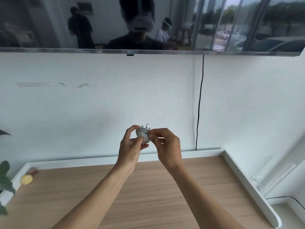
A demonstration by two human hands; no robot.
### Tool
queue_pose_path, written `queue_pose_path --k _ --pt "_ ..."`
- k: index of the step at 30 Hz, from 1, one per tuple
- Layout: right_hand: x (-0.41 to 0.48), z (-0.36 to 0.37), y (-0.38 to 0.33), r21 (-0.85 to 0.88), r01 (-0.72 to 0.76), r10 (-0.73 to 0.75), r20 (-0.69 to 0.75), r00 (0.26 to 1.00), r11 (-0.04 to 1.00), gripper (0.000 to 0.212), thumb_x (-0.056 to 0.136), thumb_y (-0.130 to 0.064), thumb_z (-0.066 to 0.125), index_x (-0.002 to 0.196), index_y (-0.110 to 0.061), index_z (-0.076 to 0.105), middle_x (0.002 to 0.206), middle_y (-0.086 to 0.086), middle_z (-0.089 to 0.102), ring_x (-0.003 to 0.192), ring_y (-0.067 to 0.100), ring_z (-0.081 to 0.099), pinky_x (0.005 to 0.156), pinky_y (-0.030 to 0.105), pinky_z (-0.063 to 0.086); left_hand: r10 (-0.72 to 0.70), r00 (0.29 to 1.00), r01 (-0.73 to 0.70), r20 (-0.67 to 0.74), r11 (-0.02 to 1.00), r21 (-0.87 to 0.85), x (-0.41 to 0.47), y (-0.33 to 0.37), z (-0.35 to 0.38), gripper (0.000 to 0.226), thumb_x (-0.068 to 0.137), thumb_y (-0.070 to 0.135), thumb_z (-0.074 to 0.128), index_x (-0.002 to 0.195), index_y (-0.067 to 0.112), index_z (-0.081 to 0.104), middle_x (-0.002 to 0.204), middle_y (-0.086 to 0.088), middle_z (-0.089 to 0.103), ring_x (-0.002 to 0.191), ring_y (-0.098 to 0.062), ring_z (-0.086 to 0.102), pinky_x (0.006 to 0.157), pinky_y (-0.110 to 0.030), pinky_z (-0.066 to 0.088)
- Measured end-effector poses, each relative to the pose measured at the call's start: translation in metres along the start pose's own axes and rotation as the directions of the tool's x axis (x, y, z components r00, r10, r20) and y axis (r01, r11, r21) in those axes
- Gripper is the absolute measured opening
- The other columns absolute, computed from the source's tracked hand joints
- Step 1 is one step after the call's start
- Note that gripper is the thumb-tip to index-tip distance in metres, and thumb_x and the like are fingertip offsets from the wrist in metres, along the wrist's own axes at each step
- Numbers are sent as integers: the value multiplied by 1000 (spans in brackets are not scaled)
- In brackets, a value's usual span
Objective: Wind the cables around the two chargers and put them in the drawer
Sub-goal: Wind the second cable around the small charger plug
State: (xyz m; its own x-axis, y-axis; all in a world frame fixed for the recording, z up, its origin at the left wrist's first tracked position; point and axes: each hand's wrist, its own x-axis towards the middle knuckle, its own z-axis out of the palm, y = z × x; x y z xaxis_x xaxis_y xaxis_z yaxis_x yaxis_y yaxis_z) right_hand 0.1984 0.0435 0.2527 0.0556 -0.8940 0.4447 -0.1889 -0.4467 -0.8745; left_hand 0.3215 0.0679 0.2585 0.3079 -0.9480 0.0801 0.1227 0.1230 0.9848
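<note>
While you hold both hands raised above the wooden tabletop [148, 192], your left hand [130, 149] grips one white charger [143, 135] from the left side, its cable [142, 133] already wrapped in tight coils around the body and its plug prongs pointing up. Your right hand [166, 146] pinches the cable at the right edge of the bundle between thumb and forefinger, the other fingers curled. Also in view: a white raised rim [247, 184] bordering the tabletop, a yellow object [26, 179] at the far left corner, a black cord [199, 103] hanging down the wall from the television [214, 52].
</note>
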Motion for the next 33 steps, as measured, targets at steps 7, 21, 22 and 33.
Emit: queue_pose_path --k 7,21,22,33 --pt "3 4 0 -1 -65 65 45 997 998 13 87 -8 66 98 -11 72 95 0 66 82 6 66 71 16 53 66 998 -66 1 997 40 4 -8 -5 37 92 -2 51 106 31 60 78 -10 73 74 -15 70 75 -28 57" --pt "12 3 0 6 -83 83 10 996 997 10 83 -5 68 89 -11 72 92 1 69 80 8 66 71 23 54 156 987 -159 48 985 65 14 -12 -4 38 93 -1 53 107 33 60 81 -10 73 75 -14 71 83 -33 56" --pt "13 4 0 4 -79 79 11 997 997 10 83 -4 68 89 -11 72 92 1 69 80 9 66 70 21 53 164 985 -167 53 984 62 15 -12 -4 37 93 -1 53 108 33 59 81 -11 73 75 -14 71 82 -31 57" --pt "15 6 -1 17 -162 160 85 983 987 14 82 -3 67 82 -16 67 88 5 69 71 7 60 63 15 48 144 986 -148 79 988 52 16 -19 -10 34 93 -3 53 111 26 60 81 -13 72 78 -16 71 80 -27 59"
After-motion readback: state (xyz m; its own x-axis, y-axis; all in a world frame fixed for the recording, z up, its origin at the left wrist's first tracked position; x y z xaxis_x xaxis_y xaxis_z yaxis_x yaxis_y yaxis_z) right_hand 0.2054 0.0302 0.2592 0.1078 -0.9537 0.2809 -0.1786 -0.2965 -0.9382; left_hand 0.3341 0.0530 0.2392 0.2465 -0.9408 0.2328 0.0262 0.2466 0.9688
